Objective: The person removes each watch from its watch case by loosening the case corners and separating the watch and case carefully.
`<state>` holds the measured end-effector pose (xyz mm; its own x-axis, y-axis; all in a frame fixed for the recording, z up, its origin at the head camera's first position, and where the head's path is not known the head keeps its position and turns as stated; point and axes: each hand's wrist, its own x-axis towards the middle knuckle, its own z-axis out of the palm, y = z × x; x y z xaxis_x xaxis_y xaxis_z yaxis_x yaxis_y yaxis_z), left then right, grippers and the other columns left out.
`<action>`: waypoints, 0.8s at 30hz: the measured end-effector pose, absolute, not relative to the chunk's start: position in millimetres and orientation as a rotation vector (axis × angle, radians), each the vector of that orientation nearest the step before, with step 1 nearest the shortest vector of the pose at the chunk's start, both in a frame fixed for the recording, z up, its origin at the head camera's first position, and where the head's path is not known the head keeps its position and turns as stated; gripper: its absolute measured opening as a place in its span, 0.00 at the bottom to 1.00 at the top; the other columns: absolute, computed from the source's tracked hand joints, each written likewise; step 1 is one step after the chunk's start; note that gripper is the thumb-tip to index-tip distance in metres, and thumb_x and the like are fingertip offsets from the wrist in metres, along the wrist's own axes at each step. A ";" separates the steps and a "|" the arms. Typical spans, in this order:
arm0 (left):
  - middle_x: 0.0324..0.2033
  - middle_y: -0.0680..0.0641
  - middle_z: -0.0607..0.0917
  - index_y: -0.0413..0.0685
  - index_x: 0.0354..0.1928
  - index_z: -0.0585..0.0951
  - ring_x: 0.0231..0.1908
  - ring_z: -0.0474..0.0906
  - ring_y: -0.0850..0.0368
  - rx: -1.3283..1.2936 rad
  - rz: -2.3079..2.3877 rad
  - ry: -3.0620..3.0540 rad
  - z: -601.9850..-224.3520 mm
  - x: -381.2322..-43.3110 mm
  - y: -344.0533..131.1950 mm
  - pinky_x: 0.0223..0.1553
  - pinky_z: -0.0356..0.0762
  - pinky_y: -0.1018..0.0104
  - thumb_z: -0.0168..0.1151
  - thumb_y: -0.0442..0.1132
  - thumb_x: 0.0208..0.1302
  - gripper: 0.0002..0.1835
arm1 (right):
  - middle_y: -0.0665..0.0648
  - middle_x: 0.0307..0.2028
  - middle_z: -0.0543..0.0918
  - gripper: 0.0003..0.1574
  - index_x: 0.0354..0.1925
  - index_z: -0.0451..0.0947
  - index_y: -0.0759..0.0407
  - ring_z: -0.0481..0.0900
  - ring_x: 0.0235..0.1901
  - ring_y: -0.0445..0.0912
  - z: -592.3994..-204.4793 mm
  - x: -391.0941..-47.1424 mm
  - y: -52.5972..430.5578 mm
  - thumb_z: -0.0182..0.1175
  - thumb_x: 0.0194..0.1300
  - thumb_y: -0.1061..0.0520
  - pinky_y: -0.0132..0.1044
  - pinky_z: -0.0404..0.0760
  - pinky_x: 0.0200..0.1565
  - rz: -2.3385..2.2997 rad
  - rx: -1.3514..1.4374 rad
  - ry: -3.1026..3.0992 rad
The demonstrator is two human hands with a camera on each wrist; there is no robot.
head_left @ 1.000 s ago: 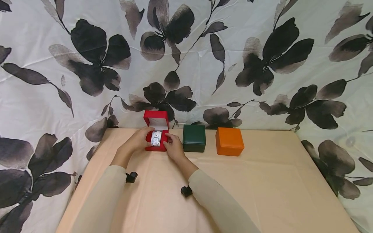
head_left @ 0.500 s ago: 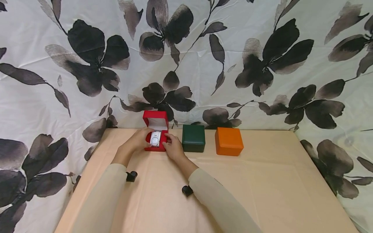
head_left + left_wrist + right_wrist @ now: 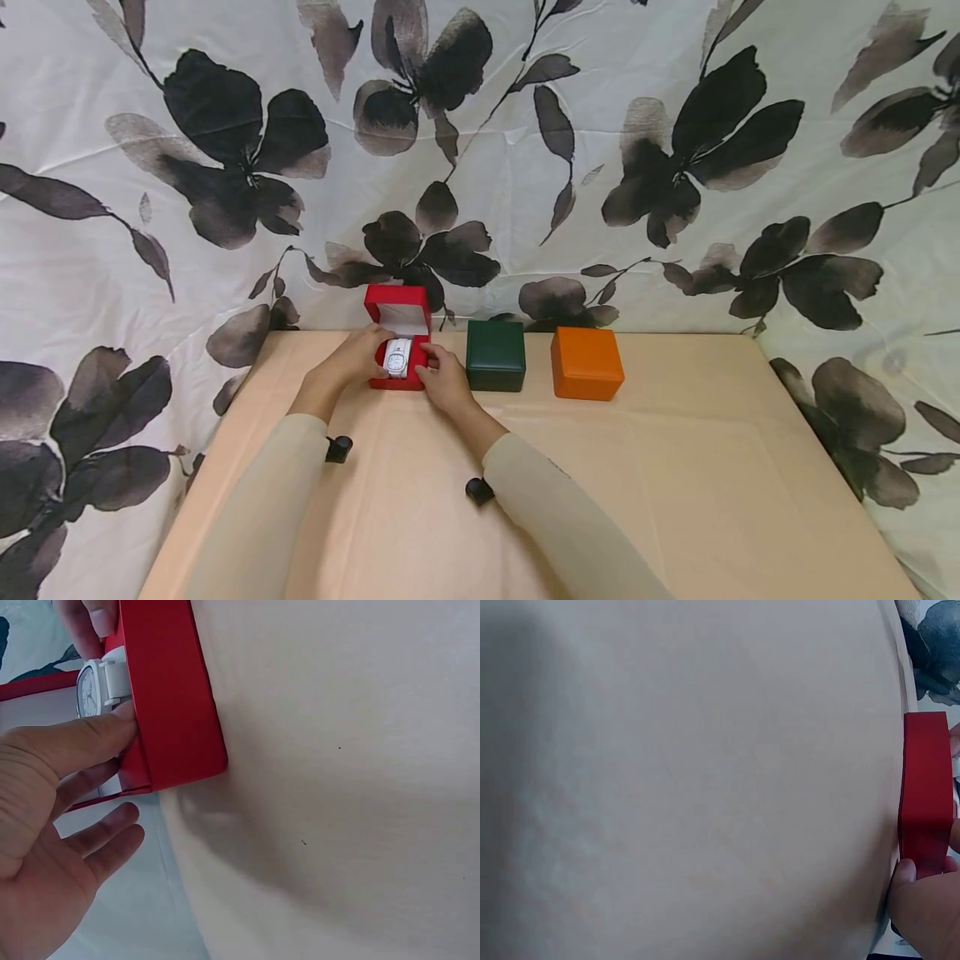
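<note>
A red watch box (image 3: 397, 296) stands with its lid raised at the far edge of the table. Inside lies a white wristwatch (image 3: 397, 358), its dial facing up. My left hand (image 3: 356, 358) grips the box from the left; in the left wrist view its thumb (image 3: 90, 742) reaches over the wall, its tip beside the watch strap. My right hand (image 3: 447, 379) holds the right side, thumb at the front corner. The right wrist view shows that thumb (image 3: 905, 871) on the red box (image 3: 926, 772), with much of the hand out of frame.
A closed green box (image 3: 497, 357) stands just right of my right hand. Farther right is a closed orange box (image 3: 588, 363). Behind them hangs a white cloth (image 3: 510, 167) with dark flowers. A peach cover lies over the table (image 3: 712, 467).
Both hands stay at the red box and the watch stays in it. The whole head view has shifted slightly left.
</note>
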<state>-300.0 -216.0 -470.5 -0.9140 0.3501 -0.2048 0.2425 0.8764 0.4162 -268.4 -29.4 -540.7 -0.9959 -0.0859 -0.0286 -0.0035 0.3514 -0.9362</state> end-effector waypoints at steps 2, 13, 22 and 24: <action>0.66 0.34 0.73 0.36 0.71 0.72 0.64 0.68 0.34 0.475 0.523 2.786 -470.1 -300.7 -215.4 0.69 0.72 0.42 0.78 0.35 0.55 0.41 | 0.66 0.58 0.78 0.29 0.69 0.74 0.58 0.82 0.58 0.53 -541.4 -268.4 -29.6 0.63 0.72 0.62 0.42 0.85 0.58 -1.750 -0.087 2.526; 0.64 0.36 0.74 0.39 0.68 0.77 0.61 0.69 0.34 0.547 0.346 2.824 -465.5 -301.0 -212.1 0.62 0.77 0.44 0.80 0.38 0.52 0.39 | 0.65 0.59 0.78 0.29 0.70 0.73 0.58 0.81 0.58 0.53 -540.9 -264.7 -29.4 0.63 0.72 0.62 0.40 0.85 0.59 -1.744 -0.112 2.539; 0.62 0.37 0.74 0.40 0.68 0.77 0.60 0.68 0.36 0.526 0.361 2.833 -470.4 -303.9 -212.8 0.60 0.79 0.45 0.80 0.40 0.51 0.40 | 0.64 0.58 0.78 0.29 0.69 0.74 0.57 0.81 0.58 0.53 -538.2 -263.6 -30.9 0.63 0.72 0.62 0.40 0.84 0.59 -1.747 -0.093 2.542; 0.62 0.37 0.74 0.40 0.68 0.77 0.59 0.68 0.37 0.520 0.371 2.833 -471.1 -303.5 -212.4 0.60 0.79 0.45 0.80 0.40 0.51 0.40 | 0.64 0.58 0.79 0.29 0.69 0.74 0.57 0.81 0.58 0.53 -538.7 -263.8 -30.9 0.63 0.72 0.62 0.40 0.84 0.59 -1.747 -0.088 2.543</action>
